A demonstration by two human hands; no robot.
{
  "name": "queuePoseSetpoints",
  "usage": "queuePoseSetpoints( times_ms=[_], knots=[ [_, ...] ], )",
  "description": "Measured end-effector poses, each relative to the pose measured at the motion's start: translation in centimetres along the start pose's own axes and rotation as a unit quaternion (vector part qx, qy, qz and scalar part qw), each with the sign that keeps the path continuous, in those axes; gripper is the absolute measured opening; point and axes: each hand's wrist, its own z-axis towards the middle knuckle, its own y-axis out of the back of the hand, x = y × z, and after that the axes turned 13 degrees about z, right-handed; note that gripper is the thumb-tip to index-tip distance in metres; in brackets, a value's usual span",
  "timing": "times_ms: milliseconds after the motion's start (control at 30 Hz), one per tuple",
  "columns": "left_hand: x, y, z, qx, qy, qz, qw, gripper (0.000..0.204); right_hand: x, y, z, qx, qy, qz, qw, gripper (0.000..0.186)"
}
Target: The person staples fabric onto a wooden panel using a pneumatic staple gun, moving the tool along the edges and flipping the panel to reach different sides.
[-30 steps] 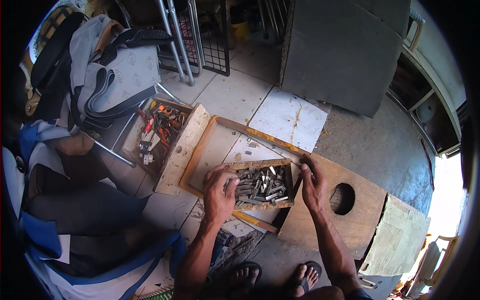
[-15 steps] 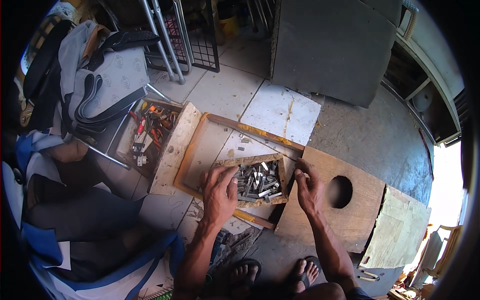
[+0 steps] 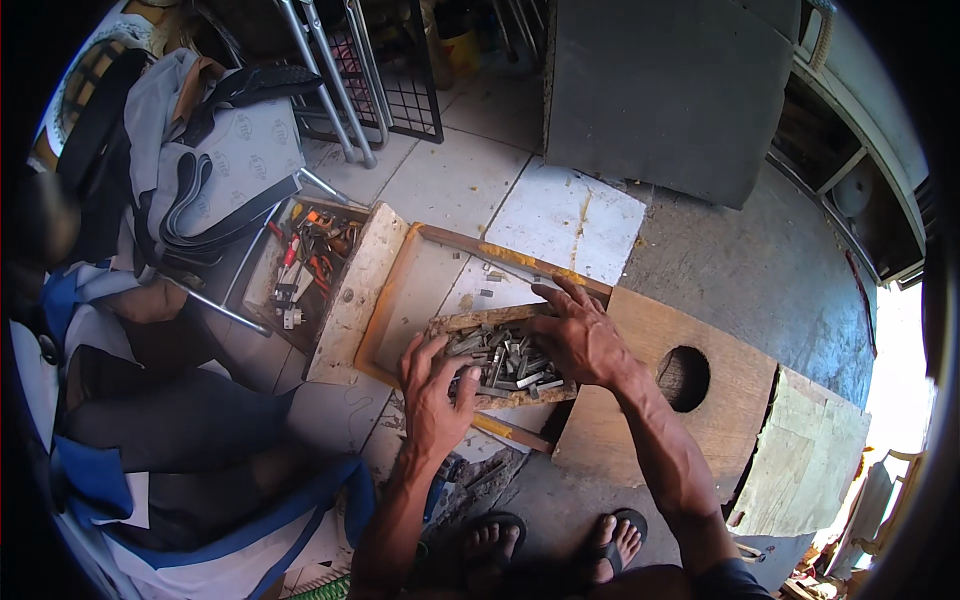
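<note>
A small rough wooden box [image 3: 470, 321] full of loose grey metal pieces [image 3: 515, 365] rests inside a wooden frame [image 3: 390, 295]. My left hand [image 3: 433, 395] is at the box's left end, fingers apart and slightly bent, the thumb over the pieces. My right hand [image 3: 585, 338] reaches across the box's upper right part with fingers spread and bent, partly hiding the contents; its thumb is out of sight. Right of the frame lies a plywood board [image 3: 640, 435] with a large round hole.
A drawer of hand tools [image 3: 270, 290] stands left of the frame. Fabric [image 3: 170, 420] and straps [image 3: 195, 210] fill the left side, beside metal stands [image 3: 345, 120]. A dark grey panel [image 3: 660, 110] stands at the back; a pale board [image 3: 800, 450] lies at the right.
My right hand has moved leftward and upward from the box's right end to over the box. My left hand's fingers have loosened and spread at the left end.
</note>
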Motion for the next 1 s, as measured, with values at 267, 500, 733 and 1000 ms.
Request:
queuePoseSetpoints(
  times_ms=[267,500,733,1000],
  knots=[
    [0.3,0.2,-0.3,-0.073,0.084,-0.097,0.989,0.015,-0.1,0.2,-1.6,-0.066,-0.003,0.111,0.992,0.022],
    [-0.4,0.7,0.2,-0.058,0.152,-0.185,0.969,0.013,1.8,-0.6,-2.2,-0.08,0.044,0.077,0.993,0.027],
    [-1.2,0.3,0.4,-0.047,0.189,-0.239,0.951,0.018,4.0,-1.5,0.0,0.029,0.032,-0.078,0.996,0.037],
    [-0.7,-0.2,0.4,-0.034,0.203,-0.229,0.951,0.024,3.2,-1.1,0.4,0.056,0.022,-0.039,0.997,0.032]
  ],
)
